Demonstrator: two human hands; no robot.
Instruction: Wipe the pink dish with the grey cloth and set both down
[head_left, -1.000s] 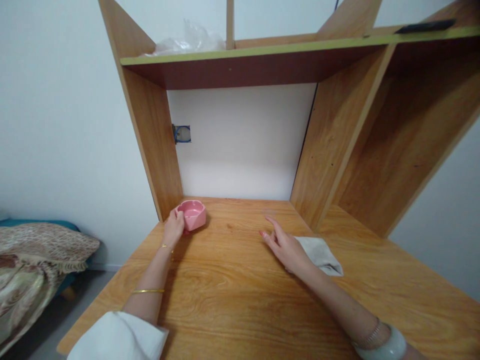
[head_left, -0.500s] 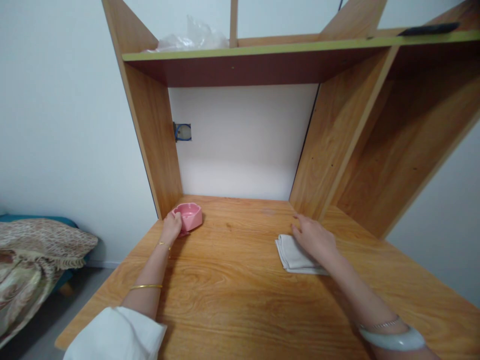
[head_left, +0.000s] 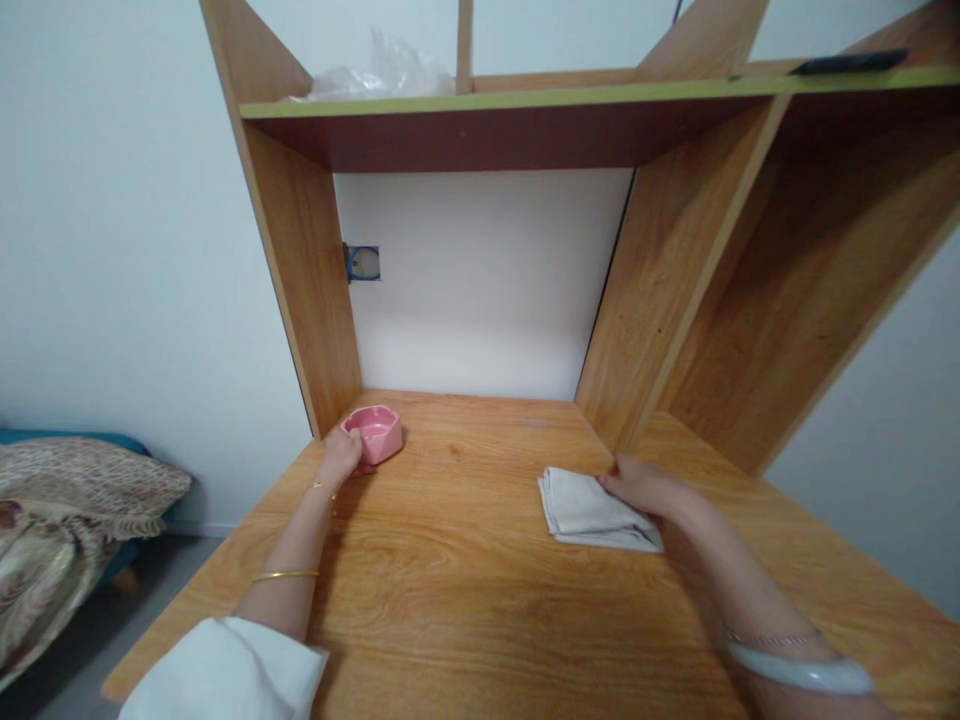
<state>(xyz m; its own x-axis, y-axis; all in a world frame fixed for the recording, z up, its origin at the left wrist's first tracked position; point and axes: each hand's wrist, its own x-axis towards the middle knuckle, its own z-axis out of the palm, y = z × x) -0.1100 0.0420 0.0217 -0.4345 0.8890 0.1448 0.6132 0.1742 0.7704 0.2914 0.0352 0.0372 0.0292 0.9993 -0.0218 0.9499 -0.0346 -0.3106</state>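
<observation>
A small pink dish (head_left: 373, 433) rests on the wooden desk (head_left: 465, 600) near the left upright panel. My left hand (head_left: 341, 455) is closed on its near rim. A folded white cloth (head_left: 581, 505) lies on the desk to the right of centre. My right hand (head_left: 641, 487) lies on the cloth's right part, fingers pressed down onto its far edge.
A wooden hutch stands on the desk, with a left panel (head_left: 300, 260), a slanted right divider (head_left: 660, 280) and a shelf (head_left: 525, 100) above. Crumpled clear plastic (head_left: 382, 75) sits on that shelf. A bed with patterned bedding (head_left: 67, 520) is at the lower left.
My right hand swung from the cloth's left side to its right side and now rests on it, uncovering the cloth. The left hand stayed on the pink dish.
</observation>
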